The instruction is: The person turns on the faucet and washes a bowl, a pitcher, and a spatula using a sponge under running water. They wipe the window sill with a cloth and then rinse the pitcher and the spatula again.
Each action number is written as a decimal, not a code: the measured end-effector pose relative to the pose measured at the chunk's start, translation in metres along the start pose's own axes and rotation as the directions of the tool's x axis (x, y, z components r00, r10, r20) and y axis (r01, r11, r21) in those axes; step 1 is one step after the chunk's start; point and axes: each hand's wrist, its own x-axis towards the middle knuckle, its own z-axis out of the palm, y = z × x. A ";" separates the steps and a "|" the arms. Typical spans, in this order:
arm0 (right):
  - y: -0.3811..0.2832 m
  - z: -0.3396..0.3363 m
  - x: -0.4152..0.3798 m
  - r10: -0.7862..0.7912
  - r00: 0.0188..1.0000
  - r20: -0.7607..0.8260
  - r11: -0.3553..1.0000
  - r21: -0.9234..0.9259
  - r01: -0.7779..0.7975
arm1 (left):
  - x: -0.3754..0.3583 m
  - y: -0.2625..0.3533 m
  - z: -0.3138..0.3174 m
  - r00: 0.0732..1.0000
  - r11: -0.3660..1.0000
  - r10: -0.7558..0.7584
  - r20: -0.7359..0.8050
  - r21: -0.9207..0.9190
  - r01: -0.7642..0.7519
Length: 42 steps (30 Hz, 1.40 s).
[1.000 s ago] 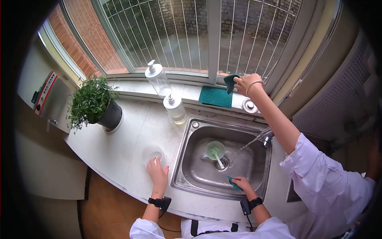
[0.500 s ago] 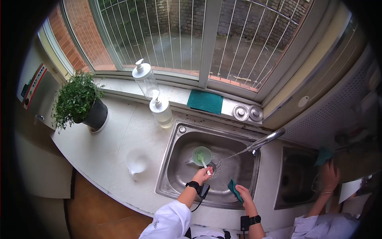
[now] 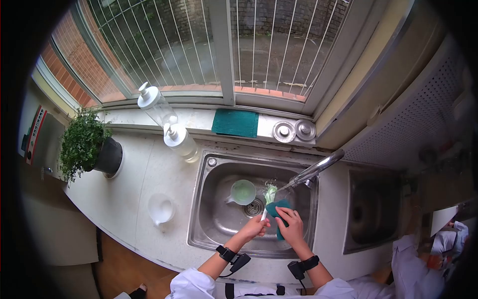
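Note:
My left hand (image 3: 256, 227) is closed around the white handle of a spatula (image 3: 270, 195), whose pale green head is under the running water. In my right hand (image 3: 291, 225) is a dark green scouring pad (image 3: 280, 209), pressed against the spatula near where the handle meets the head. To the left of the spatula, in the sink (image 3: 219, 219), sits a translucent mixing cup (image 3: 243, 192) with green residue inside. Its small handle or spout points left. Water flows from the faucet (image 3: 318, 167) at the right side.
A white cup (image 3: 161, 209) stands on the counter left of the sink. Behind it are two pump bottles (image 3: 180, 143), and a potted plant (image 3: 108, 157) stands farther left. On the window ledge lie another green pad (image 3: 235, 123) and two round metal lids (image 3: 284, 131).
My left hand has lifted the spatula out of the cup and moved its head under the water stream. My right hand has brought the scouring pad left onto the spatula. The view has shifted.

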 end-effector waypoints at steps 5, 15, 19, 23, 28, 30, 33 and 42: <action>0.027 0.021 0.031 -0.087 0.995 0.053 0.996 -0.013 0.088 | -0.016 0.011 0.008 0.999 0.994 -0.048 -0.022 0.096 0.050; 0.041 0.042 0.046 -0.032 0.999 0.019 0.998 0.053 0.031 | -0.007 0.022 0.003 0.997 0.964 0.022 -0.075 0.265 -0.001; 0.072 0.053 0.064 0.097 0.992 0.080 0.991 0.086 -0.104 | -0.010 0.016 -0.001 0.994 0.970 -0.004 -0.112 0.241 0.031; 0.093 0.063 0.063 0.251 0.966 -0.066 0.952 0.195 -0.234 | -0.012 0.014 -0.017 0.992 0.998 -0.044 -0.116 0.042 0.049; 0.024 0.050 0.030 0.087 0.996 0.006 0.996 0.018 -0.087 | -0.012 0.021 -0.019 0.994 0.994 -0.075 -0.075 -0.091 0.068; 0.033 0.058 0.032 0.121 0.993 -0.012 0.993 0.002 -0.121 | -0.017 0.023 -0.008 0.994 0.994 -0.096 -0.053 -0.054 0.093; 0.062 0.068 0.043 0.182 0.982 -0.046 0.980 -0.078 -0.185 | -0.011 0.016 -0.018 0.987 0.980 -0.157 0.032 -0.122 0.160; 0.020 0.046 0.028 0.091 0.996 0.026 0.994 -0.058 -0.089 | -0.002 0.021 -0.013 0.994 0.992 -0.045 -0.096 0.116 0.056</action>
